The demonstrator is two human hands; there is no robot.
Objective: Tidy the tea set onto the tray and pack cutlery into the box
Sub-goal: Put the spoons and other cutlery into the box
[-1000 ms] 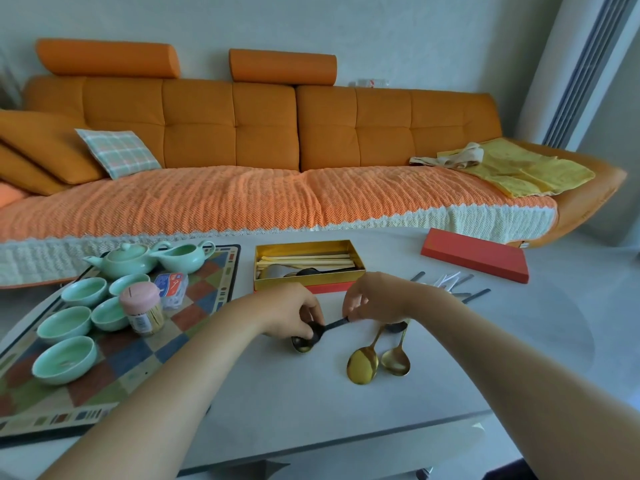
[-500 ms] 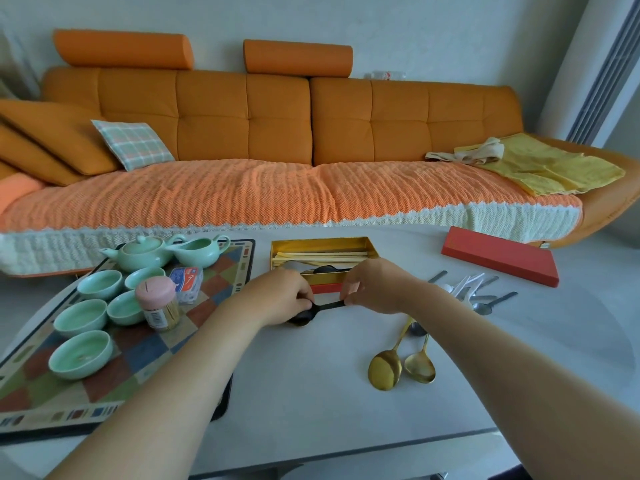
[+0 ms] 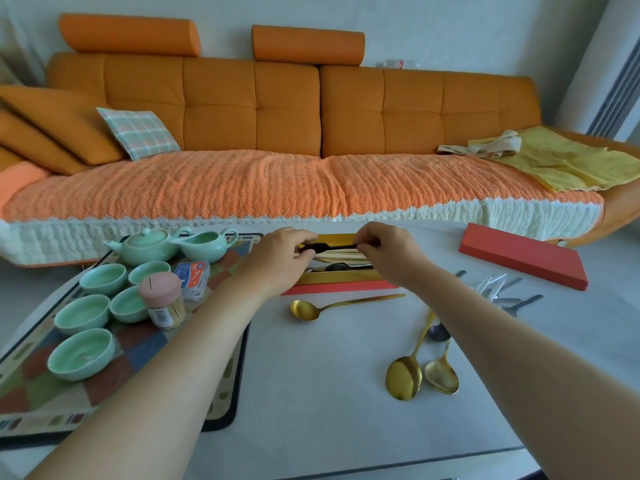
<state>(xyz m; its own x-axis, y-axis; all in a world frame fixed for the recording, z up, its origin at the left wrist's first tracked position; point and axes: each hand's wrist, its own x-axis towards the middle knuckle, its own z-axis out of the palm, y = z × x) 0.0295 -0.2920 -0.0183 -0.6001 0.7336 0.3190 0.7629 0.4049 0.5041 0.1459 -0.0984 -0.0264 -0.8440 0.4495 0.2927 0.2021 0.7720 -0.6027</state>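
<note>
1. I hold a black spoon (image 3: 327, 247) level over the open gold box (image 3: 341, 278), my left hand (image 3: 280, 259) pinching its bowl end and my right hand (image 3: 388, 252) pinching the handle end.
2. The box already holds pale chopsticks and another dark piece.
3. A gold spoon (image 3: 332, 306) lies on the surface just in front of the box; two more gold spoons (image 3: 420, 372) lie nearer me, right.
4. The tray (image 3: 221, 403) at left carries the green teapot (image 3: 147, 247) and cups.
5. The red lid (image 3: 523, 259) lies far right.

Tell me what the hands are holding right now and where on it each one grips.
A black spoon, held level over the gold box. The left hand pinches the bowl end; the right hand pinches the tip of the handle.
</note>
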